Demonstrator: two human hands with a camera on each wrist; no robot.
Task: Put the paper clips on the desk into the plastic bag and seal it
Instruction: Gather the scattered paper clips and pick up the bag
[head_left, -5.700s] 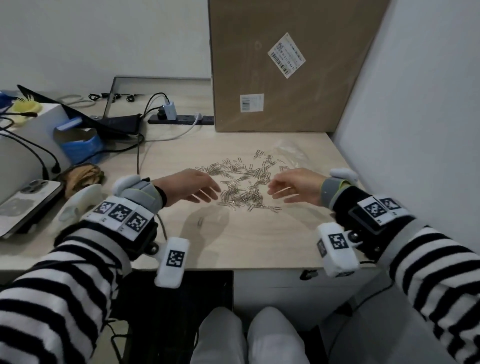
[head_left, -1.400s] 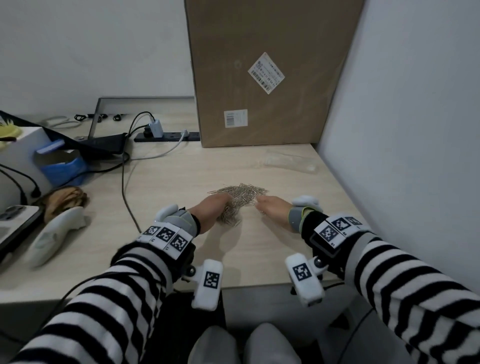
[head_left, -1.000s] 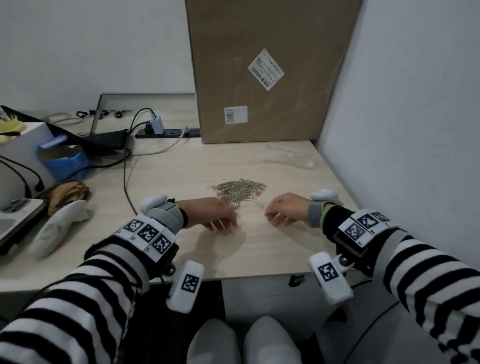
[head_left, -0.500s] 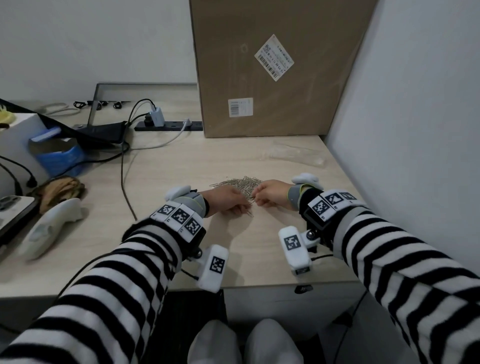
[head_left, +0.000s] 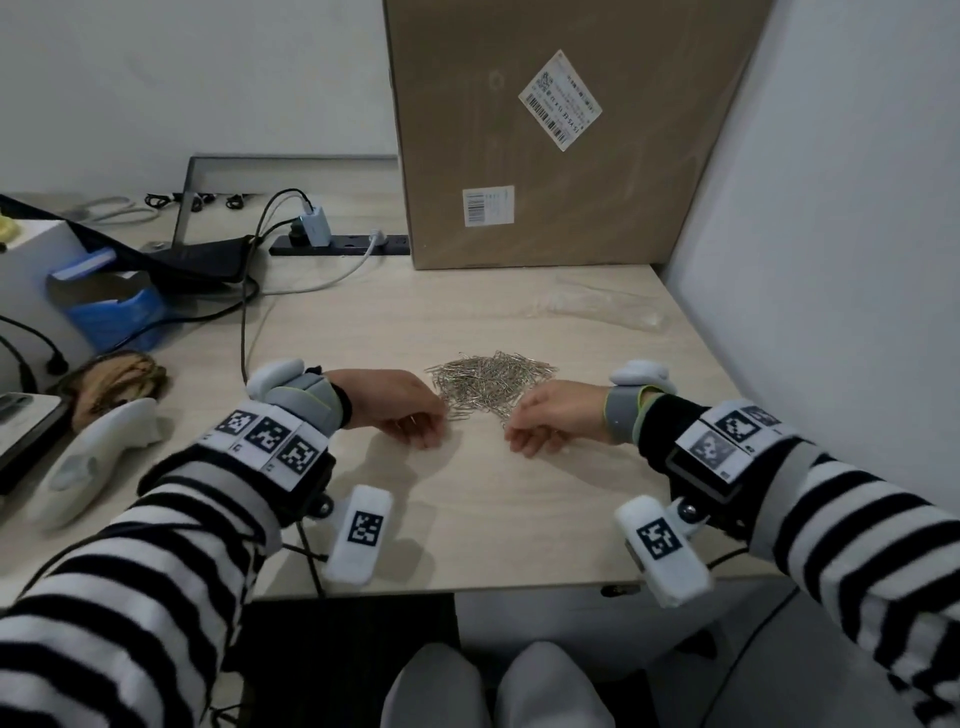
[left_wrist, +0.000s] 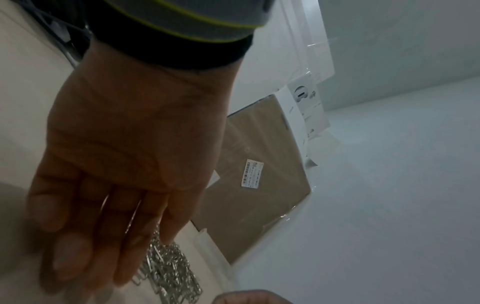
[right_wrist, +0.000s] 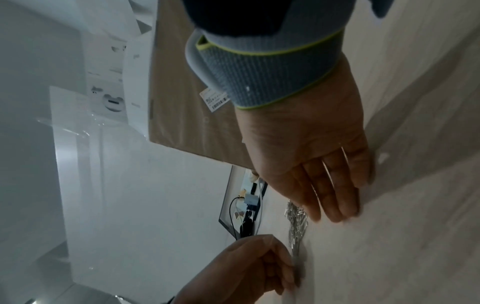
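A heap of silver paper clips (head_left: 491, 382) lies mid-desk. My left hand (head_left: 415, 421) rests on the desk at the heap's near-left edge, fingers loosely bent and holding nothing. My right hand (head_left: 535, 421) sits at the near-right edge, little-finger side down, fingers nearly straight. The left wrist view shows the left hand's fingers (left_wrist: 103, 226) reaching to the paper clips (left_wrist: 168, 271). In the right wrist view the right hand's fingers (right_wrist: 324, 185) lie against the paper clips (right_wrist: 296, 222), with the left hand (right_wrist: 249, 267) opposite. The clear plastic bag (head_left: 602, 306) lies flat, far right, beyond the heap.
A tall cardboard box (head_left: 561, 135) stands at the back, a grey wall (head_left: 831, 312) closes the right side. A power strip (head_left: 337, 244) with cables, a blue box (head_left: 114, 312) and a white controller (head_left: 88, 462) lie to the left.
The clips, scattered earlier, are now swept into one heap. Since half a second ago both hands have drawn slightly apart and back from the heap's near edge.
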